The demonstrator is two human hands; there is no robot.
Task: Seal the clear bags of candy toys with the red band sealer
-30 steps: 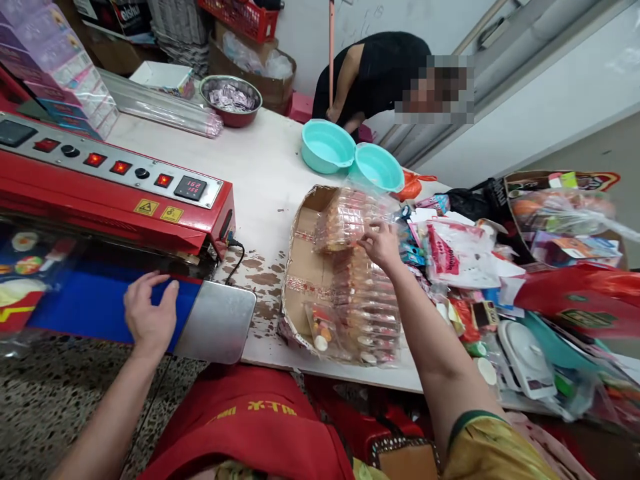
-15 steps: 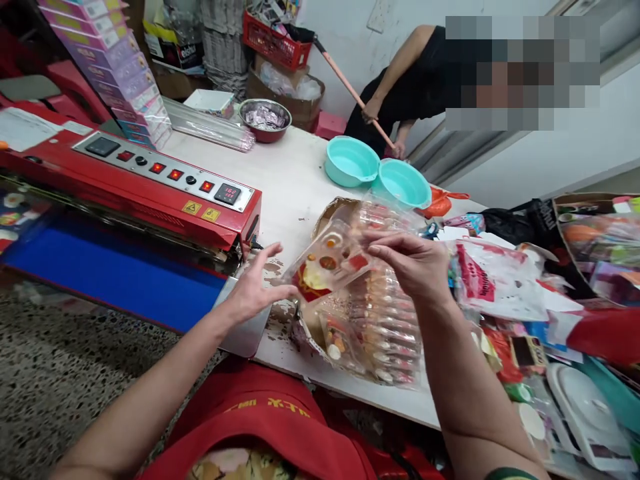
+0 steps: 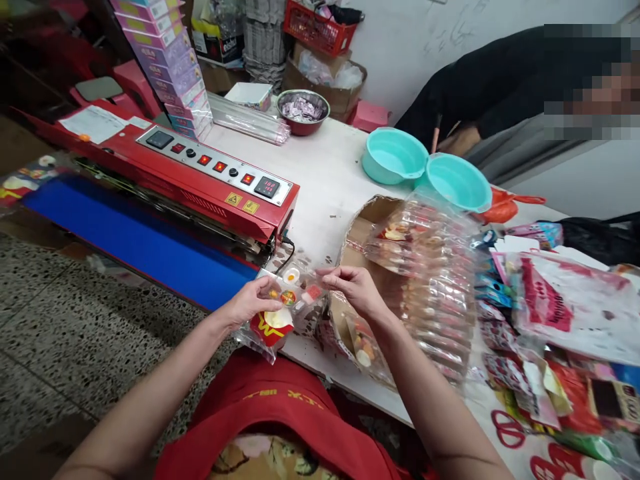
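A clear plastic bag (image 3: 273,327) with small toy foods inside, among them a fried egg and a red fries pouch, hangs between my hands near the table's front edge. My left hand (image 3: 255,300) pinches its left side. The fingers of my right hand (image 3: 350,283) are closed on its upper right corner. Just right of my hands lies an open cardboard box (image 3: 363,233), packed with a row of similar filled bags (image 3: 440,287). Left of the bag stands a red sealing machine (image 3: 220,180) with lit switches and a blue conveyor belt (image 3: 150,233).
Two turquoise basins (image 3: 395,157) stand behind the box, with a person in black (image 3: 480,87) bending beyond them. A metal bowl of sachets (image 3: 303,113) and stacked boxes (image 3: 165,67) are at the back. Packaging and red scissors (image 3: 509,429) clutter the right. A filled bag (image 3: 25,180) lies at the belt's far end.
My right hand has brought the bag left and down, out from over the box. My left hand, open before, has closed on it. The view has shifted left; the person behind has bent lower.
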